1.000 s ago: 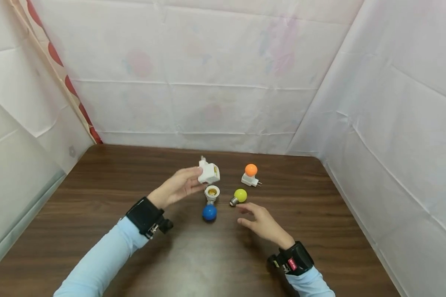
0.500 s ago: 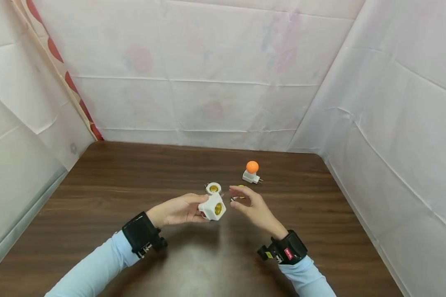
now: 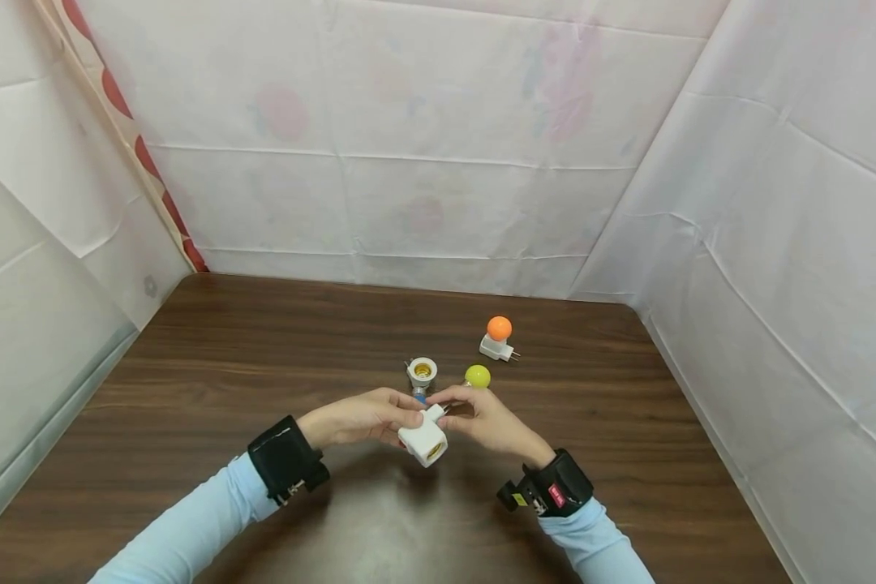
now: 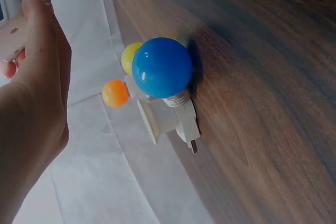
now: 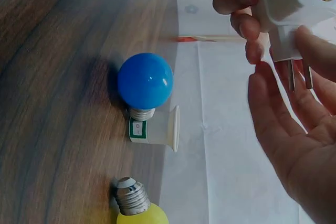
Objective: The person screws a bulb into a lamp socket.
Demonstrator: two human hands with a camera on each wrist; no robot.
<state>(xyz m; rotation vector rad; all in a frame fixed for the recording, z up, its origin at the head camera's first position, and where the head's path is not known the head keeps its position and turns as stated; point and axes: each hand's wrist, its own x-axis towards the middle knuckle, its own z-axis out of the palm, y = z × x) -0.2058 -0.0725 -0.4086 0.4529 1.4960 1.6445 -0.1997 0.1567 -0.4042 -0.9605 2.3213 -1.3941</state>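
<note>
My left hand [image 3: 365, 418] grips a white plug-in bulb socket [image 3: 423, 442] above the table, its brass-threaded openings bare. The right hand [image 3: 492, 422] meets it at the plug end. In the right wrist view, the right thumb lies on the plug's neck beside two metal prongs [image 5: 292, 74], with the fingers behind. Below on the table, a blue bulb [image 4: 161, 66] lies against a second white socket [image 3: 422, 373]; the hands mostly hide this bulb in the head view. A yellow bulb [image 3: 478, 376] lies just beyond the right hand.
Farther back, an orange bulb [image 3: 500, 328] stands in a white plug-in socket [image 3: 495, 349]. The brown wooden table [image 3: 277, 341] is bordered by white cloth [image 3: 438, 211] at the back and on both sides.
My left hand has brought the white socket down nearer to me and turned it, so its prongs point right. The right hand has moved left from beside the yellow bulb to the plug.
</note>
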